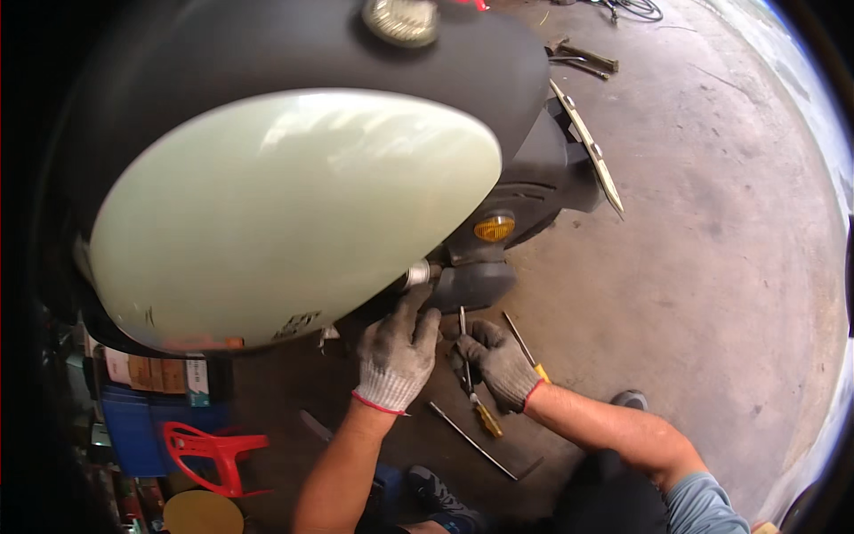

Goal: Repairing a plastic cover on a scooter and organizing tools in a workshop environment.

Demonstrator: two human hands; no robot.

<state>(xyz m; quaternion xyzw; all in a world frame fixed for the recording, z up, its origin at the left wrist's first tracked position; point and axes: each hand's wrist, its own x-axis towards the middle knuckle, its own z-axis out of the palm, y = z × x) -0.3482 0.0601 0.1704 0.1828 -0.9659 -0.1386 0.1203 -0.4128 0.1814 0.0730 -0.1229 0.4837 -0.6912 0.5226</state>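
Note:
My gloved left hand reaches under the pale green side panel of a dark scooter, its fingers extended near a silver cylindrical fitting. Just right of it, my gloved right hand is curled around a slim metal shaft beside the dark lower bodywork. Below that hand is a yellow screwdriver handle; whether it joins the shaft is hard to tell. Another yellow-handled tool and a long metal bar lie on the floor.
An orange reflector sits on the scooter. A red plastic frame, blue containers, boxes and a round yellow object are at lower left. Tools and a coiled cable lie on the concrete floor behind.

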